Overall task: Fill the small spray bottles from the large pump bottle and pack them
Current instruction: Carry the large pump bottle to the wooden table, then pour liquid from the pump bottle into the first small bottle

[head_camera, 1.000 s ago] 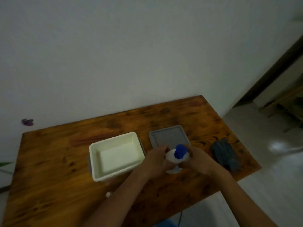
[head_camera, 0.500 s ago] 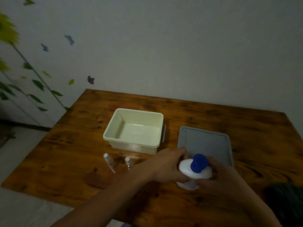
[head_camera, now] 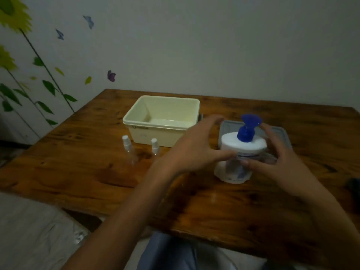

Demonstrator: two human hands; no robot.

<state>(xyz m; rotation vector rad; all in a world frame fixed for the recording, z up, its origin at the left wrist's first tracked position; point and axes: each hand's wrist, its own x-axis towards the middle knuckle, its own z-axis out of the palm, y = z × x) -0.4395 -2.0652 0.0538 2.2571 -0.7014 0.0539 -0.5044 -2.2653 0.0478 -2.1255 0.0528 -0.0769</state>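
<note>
left grip [head_camera: 192, 151] wide, thumb at pump bottle [head_camera: 238, 158] | right grip [head_camera: 280, 158] wide, fingertips touching | spray bottles [head_camera: 128, 151] left of grips, on surface [head_camera: 78, 162]

small spray bottles [head_camera: 129, 151]: 2 | large pump bottle [head_camera: 240, 152]: 1 | cream tub [head_camera: 161, 121]: 1 | grey lid [head_camera: 280, 137]: 1 | hands [head_camera: 190, 151]: 2

Home room, butterfly wall decals [head_camera: 111, 76], wooden table [head_camera: 81, 164]

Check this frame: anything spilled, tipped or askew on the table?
Nothing stands out. The pump bottle stands upright between both hands, two small spray bottles stand before the empty cream box, no spill visible on the table.
</note>
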